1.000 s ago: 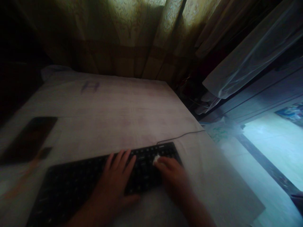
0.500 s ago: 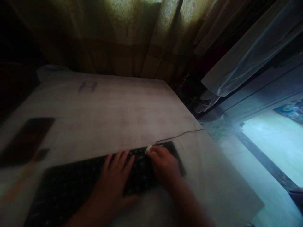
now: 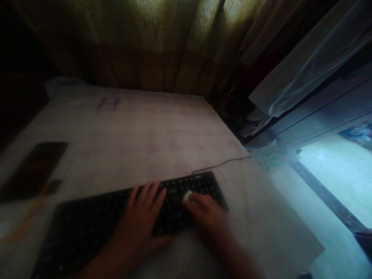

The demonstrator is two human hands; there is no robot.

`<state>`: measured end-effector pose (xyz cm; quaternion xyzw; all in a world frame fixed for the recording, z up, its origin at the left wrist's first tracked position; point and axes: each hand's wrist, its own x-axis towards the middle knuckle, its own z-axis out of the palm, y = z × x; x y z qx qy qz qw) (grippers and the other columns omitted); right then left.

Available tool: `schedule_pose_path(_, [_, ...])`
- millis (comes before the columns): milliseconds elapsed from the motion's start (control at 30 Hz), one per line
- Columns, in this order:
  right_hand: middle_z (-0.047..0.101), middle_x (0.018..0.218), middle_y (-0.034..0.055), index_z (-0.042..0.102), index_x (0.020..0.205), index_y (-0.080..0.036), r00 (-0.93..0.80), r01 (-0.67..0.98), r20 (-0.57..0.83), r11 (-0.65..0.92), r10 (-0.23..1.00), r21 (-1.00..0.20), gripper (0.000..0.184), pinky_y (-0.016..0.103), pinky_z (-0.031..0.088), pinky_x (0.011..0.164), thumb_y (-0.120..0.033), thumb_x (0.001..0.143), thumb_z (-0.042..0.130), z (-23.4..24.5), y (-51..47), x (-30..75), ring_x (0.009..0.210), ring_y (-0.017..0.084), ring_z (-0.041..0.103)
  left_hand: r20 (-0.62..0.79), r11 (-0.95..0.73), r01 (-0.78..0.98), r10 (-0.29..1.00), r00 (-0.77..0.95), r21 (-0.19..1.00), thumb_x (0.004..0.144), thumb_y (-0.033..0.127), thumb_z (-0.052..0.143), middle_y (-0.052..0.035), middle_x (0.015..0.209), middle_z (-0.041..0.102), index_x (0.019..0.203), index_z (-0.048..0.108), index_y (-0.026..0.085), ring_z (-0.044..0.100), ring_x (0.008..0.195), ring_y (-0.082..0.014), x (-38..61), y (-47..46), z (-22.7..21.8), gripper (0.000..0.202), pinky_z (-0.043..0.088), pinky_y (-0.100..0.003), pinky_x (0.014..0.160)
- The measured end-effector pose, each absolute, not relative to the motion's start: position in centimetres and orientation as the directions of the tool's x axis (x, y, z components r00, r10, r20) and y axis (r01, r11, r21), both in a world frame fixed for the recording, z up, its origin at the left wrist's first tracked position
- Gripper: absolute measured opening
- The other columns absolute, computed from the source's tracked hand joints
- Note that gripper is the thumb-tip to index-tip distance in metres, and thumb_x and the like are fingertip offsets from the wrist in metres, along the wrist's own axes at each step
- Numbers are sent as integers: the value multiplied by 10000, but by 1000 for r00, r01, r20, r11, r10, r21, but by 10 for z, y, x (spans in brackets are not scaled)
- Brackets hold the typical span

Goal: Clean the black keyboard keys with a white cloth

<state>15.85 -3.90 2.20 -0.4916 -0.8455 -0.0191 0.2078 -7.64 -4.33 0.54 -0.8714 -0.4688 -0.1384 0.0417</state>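
Note:
A black keyboard (image 3: 90,221) lies at a slant on the cloth-covered table, its cable (image 3: 222,164) trailing off to the right. My left hand (image 3: 141,217) rests flat on its middle, fingers spread and thumb out toward the near edge. Over the right part of the keys, my right hand (image 3: 207,215) is closed on a small white piece (image 3: 187,195), which looks like a wad of cloth or tissue. Most of that piece is hidden by the fingers, and the dim light blurs its detail.
A dark flat rectangular object (image 3: 35,168) lies on the left of the table. Nearer me is a brush-like thing (image 3: 31,209) with a dark end and orange-yellow handle, blurred. Curtains (image 3: 157,46) hang behind the table (image 3: 145,124); pale floor (image 3: 334,174) shows beyond its right edge.
My right hand has moved nearer to me and slightly right across the keys, with the white piece in its fingers. The left hand stays in place on the keyboard.

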Motion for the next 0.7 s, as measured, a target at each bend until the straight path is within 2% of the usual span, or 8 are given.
schedule_pose_path(100, [717,1000,74,706,1035,-232,-446,828,351,529,823,-188,274,281,549,668,-92,921,500,24,-48,162,817,198,641,288,-546,836,810,511,54,774,706,571,-194,1506,475,1474,390,145,425,1382,-361,-74,-46,7,916,177,-519,1161])
schedule_pose_path(200, [710,994,58,708,1034,-254,-431,798,342,530,835,-287,276,291,568,669,-105,907,514,25,-52,170,819,200,656,310,-546,838,800,514,18,832,623,555,-188,1501,487,1441,437,143,437,1378,-352,-67,-52,9,784,164,-525,1170])
schedule_pose_path(267, [699,1023,61,701,1083,-265,-391,774,362,515,846,-369,318,316,584,722,-100,905,496,25,-50,180,877,205,665,326,-575,818,770,549,-21,880,498,550,-162,1479,521,1412,476,155,471,1356,-333,-61,-57,11,638,160,-521,1175])
schedule_pose_path(333, [681,1055,90,688,1127,-239,-330,772,411,494,850,-400,351,358,586,789,-81,913,459,26,-45,191,949,216,661,343,-624,780,723,600,-49,911,342,529,-117,1440,573,1374,521,185,522,1314,-302,-54,-61,11,489,170,-517,1178])
schedule_pose_path(433, [670,1041,99,689,1118,-216,-182,769,517,449,836,-454,310,353,584,814,-79,925,488,29,-35,201,947,208,667,364,-683,729,665,652,-58,919,151,477,-57,1375,635,1325,565,236,578,1260,-255,-49,-63,8,424,237,-500,1166])
schedule_pose_path(500, [674,1031,96,694,1098,-216,-184,770,515,448,837,-454,307,342,582,814,-78,918,487,31,-32,198,938,204,667,357,-693,719,661,660,-45,923,100,448,-51,1361,645,1334,559,253,583,1258,-246,-49,-62,4,453,295,-495,1143])
schedule_pose_path(567, [682,1027,96,703,1070,-218,-270,771,472,482,840,-416,320,335,578,793,-74,893,479,32,-31,188,926,206,663,348,-698,715,662,664,-37,938,104,427,-55,1364,642,1359,542,259,575,1271,-252,-50,-62,1,463,323,-505,1129])
schedule_pose_path(700, [698,1007,94,723,992,-224,-439,772,375,557,816,-308,325,318,558,722,-59,835,493,31,-31,172,859,209,645,348,-696,718,668,658,-22,949,101,375,-65,1426,591,1409,505,240,524,1326,-271,-53,-61,-4,498,294,-534,1145])
